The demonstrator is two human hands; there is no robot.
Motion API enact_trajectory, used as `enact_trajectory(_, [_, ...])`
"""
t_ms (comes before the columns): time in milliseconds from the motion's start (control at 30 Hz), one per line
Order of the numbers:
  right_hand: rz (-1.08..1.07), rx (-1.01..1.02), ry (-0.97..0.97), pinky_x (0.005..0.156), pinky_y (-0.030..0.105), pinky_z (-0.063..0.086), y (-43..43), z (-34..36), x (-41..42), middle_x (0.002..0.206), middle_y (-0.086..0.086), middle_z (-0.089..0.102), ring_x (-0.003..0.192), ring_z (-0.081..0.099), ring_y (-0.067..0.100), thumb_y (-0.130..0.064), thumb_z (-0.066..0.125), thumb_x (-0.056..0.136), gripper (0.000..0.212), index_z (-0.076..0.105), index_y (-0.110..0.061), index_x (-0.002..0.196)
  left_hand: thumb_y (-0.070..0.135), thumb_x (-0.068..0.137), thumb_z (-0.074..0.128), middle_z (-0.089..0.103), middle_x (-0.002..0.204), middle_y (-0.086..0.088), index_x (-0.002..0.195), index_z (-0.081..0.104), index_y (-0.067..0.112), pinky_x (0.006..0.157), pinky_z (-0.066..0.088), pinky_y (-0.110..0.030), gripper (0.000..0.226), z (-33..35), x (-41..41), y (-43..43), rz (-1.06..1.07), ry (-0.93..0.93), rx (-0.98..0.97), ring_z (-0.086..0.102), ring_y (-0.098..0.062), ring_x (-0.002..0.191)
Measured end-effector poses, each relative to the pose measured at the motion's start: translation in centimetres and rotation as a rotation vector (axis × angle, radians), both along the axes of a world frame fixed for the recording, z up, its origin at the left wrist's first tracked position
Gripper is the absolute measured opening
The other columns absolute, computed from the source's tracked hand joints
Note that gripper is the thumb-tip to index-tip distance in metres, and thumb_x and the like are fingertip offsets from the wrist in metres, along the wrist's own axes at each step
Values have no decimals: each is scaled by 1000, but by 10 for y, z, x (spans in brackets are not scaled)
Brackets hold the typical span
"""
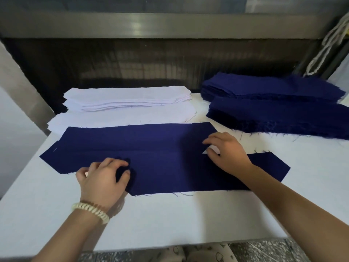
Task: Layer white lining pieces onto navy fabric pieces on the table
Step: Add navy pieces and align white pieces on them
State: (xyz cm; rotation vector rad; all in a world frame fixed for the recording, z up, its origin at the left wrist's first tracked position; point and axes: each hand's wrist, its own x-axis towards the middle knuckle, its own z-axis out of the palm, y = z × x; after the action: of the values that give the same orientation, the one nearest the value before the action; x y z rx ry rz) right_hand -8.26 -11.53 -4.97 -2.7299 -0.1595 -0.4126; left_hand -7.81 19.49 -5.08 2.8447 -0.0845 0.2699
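White table fills the view, with overlapping navy fabric pieces spread across its middle. Stacked white lining pieces sit toward the far left corner, and 2 navy stacks toward the far right. The left hand, fingers curled, pinches a fold of the nearest navy piece. The right hand rests bent-fingered on the navy cloth; I cannot tell whether it grips anything.
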Motion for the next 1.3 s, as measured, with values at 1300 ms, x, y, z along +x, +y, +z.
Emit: enact_trajectory(1300, [-145,-79,152,109,44,9,65,3,125,157,-7,9,138,21,18,-26,48,85,71,17,-24,149,58,89,39,29,149,2,128,40,25,105,10,-49,51,-9,133,25,112,-1,81,18,-28,132])
